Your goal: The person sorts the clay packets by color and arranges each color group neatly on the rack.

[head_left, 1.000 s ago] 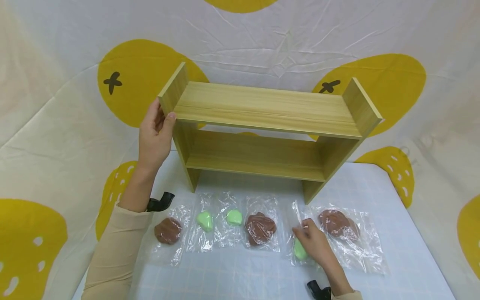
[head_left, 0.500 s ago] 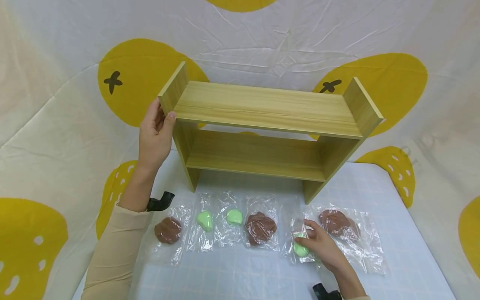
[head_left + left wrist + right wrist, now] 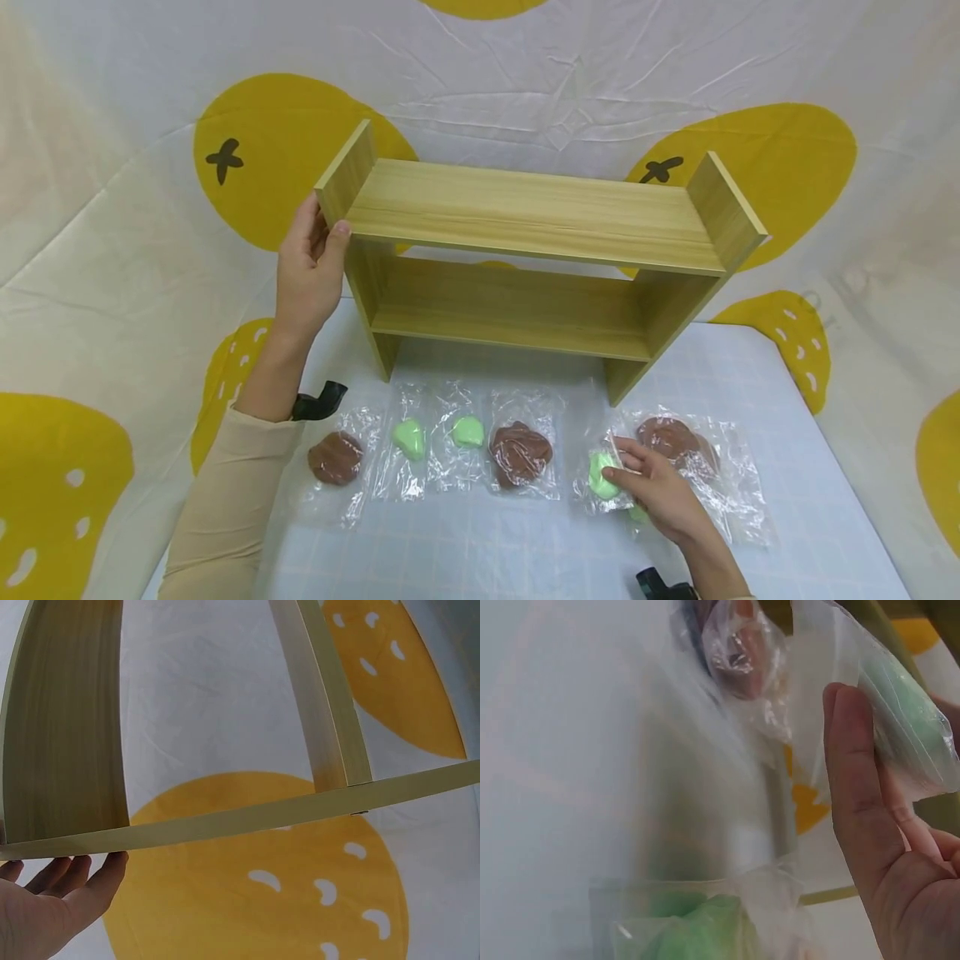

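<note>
My left hand (image 3: 309, 279) grips the left side panel of a two-tier wooden shelf (image 3: 525, 212), thumb on the front edge. In the left wrist view, fingertips (image 3: 112, 864) touch the panel's (image 3: 240, 823) outer side. My right hand (image 3: 663, 492) pinches a clear plastic bag with a light green lump (image 3: 602, 477), like soft clay, held just above the table. The right wrist view shows that bag (image 3: 907, 712) raised between thumb and fingers. Below it lies another bag with a green lump (image 3: 705, 930), mostly covered by my hand in the head view.
Along the shelf's front lie a bagged brown lump (image 3: 335, 458), two bagged green lumps (image 3: 408, 439) and another brown one (image 3: 521, 454). More bagged brown stuff (image 3: 667, 442) lies right of my right hand. A patterned cloth (image 3: 570, 100) hangs behind the table (image 3: 450, 550).
My right hand has picked up the top green bag and shifted slightly right and down, uncovering part of another green lump beneath. The left hand and shelf stay in place.
</note>
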The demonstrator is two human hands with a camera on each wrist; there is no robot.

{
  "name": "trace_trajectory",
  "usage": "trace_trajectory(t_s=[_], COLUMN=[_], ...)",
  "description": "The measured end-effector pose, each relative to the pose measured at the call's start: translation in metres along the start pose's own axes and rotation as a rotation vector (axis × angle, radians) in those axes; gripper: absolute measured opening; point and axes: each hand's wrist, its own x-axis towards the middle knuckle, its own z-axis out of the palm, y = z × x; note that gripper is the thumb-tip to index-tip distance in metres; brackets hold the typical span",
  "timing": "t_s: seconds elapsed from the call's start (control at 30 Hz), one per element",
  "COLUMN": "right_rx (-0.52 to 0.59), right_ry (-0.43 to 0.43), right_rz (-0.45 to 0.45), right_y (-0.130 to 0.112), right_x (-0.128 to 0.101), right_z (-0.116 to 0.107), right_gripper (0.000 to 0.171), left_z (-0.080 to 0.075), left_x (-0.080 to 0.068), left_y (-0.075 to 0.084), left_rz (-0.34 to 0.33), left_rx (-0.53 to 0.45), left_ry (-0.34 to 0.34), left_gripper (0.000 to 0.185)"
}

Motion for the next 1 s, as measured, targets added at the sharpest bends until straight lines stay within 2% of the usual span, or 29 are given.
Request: trace_trajectory(t_s=[0.1,0.23,0.43,0.57,0.67,0.83,0.93,1.0], right_rx=[0.028,0.070,0.077,0.131,0.186,0.208,0.186,0.176], right_ry=[-0.003,-0.049,-0.112,-0.223,-0.330,-0.421,-0.422,-0.411], right_rz=[-0.039,-0.095,-0.104,-0.177,-0.282,-0.389,-0.411,-0.425], right_y=[-0.003,-0.006,-0.019,-0.029,-0.037,-0.056,-0.070,-0.078], right_x=[0.000,-0.001,-0.004,-0.007,-0.007,-0.005,-0.002,0.000], right_z=[-0.001,0.001,0.008,0.014,0.019,0.029,0.035,0.039], right_gripper=[0.067,0.062,0.056,0.040,0.036,0.040,0.038,0.038], left_z=[0.001,0.003,0.004,0.003,0.003,0.000,-0.003,-0.003], left_x=[-0.001,-0.003,-0.004,-0.004,-0.005,-0.001,0.002,0.002], left_y=[0.005,0.015,0.020,0.019,0.020,0.005,-0.008,-0.010], left_rz=[0.006,0.011,0.000,-0.005,-0.004,-0.005,-0.004,-0.003], left_rx=[0.007,0.019,0.017,0.016,0.019,0.020,0.021,0.019], left_ry=[-0.003,-0.007,-0.008,-0.010,-0.010,-0.008,-0.008,-0.009], left_gripper=[0.045,0.045,0.045,0.045,0.045,0.046,0.047,0.047])
